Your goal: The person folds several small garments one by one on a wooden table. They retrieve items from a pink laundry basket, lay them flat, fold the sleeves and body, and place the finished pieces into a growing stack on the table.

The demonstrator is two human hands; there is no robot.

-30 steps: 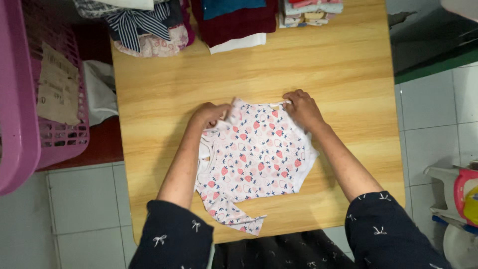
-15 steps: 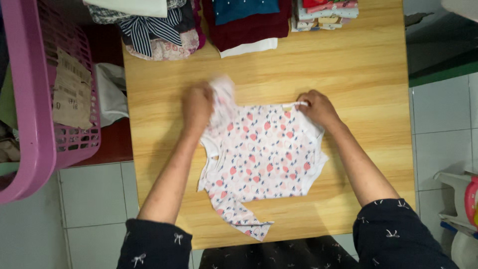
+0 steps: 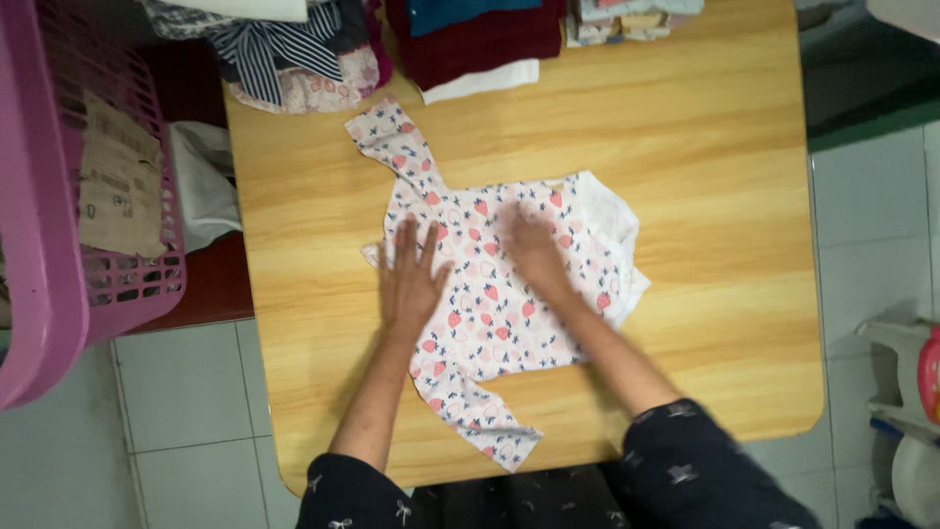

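A small white baby garment with a red strawberry print (image 3: 499, 294) lies spread out on the wooden table (image 3: 685, 245). One sleeve stretches toward the far left, the other toward the near edge. My left hand (image 3: 411, 274) rests flat on the garment's left side, fingers apart. Over the middle of the garment my right hand (image 3: 534, 250) lies palm down, slightly blurred. Neither hand grips anything.
Stacks of folded clothes (image 3: 470, 39) line the table's far edge, with a striped item (image 3: 269, 49) at the left. A pink laundry basket (image 3: 59, 196) stands left of the table. Tiled floor surrounds the table; plastic items (image 3: 911, 392) sit at the right.
My left hand threw the folded sleeve out to the far left and let go. Both hands released the garment's edges and now lie flat on its middle.
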